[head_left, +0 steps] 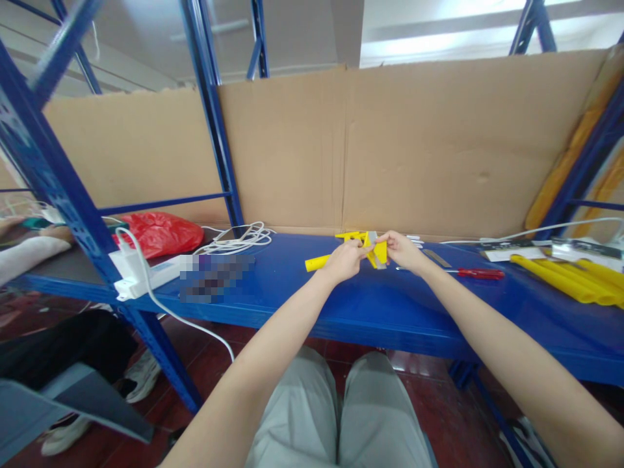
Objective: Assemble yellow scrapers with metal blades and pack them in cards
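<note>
Both hands up near the surface's [380, 318] back edge, around its middle, working on one yellow piece [381, 251] with a grey strip across it. Left hand [345, 260]: fingers bent in, pinching the piece from its left side. Right hand [398, 251]: thumb and fingertips closed on its upper right edge. Yellow tube [316, 262] pokes out left from behind the left hand; can't tell if gripped or just lying there. Another yellow part [347, 235] shows just behind the left hand, toward the back edge; can't tell if joined to the piece.

Right of the right hand: red screwdriver [480, 273] lying flat, shaft pointing left; thin grey bar [437, 258] just behind it, nearer the back edge. Yellow tubes [568, 281] side by side toward the right end, packets [511, 251] behind them.

Left end: white power strip [166, 272] near the front edge by the blue post, pixelated patch beside it, coiled white cable [241, 238] at the back edge. Red bag [160, 233] behind the strip. Cardboard [414, 143] stands along the back edge. Another person's white sleeve [34, 261] far left, past the post.
</note>
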Motion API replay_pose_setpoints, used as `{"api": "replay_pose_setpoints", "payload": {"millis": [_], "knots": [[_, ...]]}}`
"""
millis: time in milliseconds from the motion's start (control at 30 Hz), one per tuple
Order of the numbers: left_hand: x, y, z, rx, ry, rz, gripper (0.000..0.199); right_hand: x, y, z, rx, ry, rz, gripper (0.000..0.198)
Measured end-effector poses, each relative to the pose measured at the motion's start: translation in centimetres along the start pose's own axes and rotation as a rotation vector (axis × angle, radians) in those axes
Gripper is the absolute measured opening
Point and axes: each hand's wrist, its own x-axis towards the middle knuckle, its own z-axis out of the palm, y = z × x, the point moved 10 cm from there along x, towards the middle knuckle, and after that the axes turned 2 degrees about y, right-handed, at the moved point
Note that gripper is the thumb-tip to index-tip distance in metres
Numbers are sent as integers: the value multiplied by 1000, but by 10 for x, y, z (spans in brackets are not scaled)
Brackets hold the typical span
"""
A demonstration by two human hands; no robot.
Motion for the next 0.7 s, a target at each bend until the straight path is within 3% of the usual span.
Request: {"api": "replay_pose_setpoints", "payload": {"millis": [200, 700], "knots": [[1, 3, -2, 22, 22, 4, 45, -5, 2, -12, 121, 80, 67, 28], [0, 6, -2, 68, 11, 34, 54, -5, 10, -15, 151, 36, 140, 36]]}}
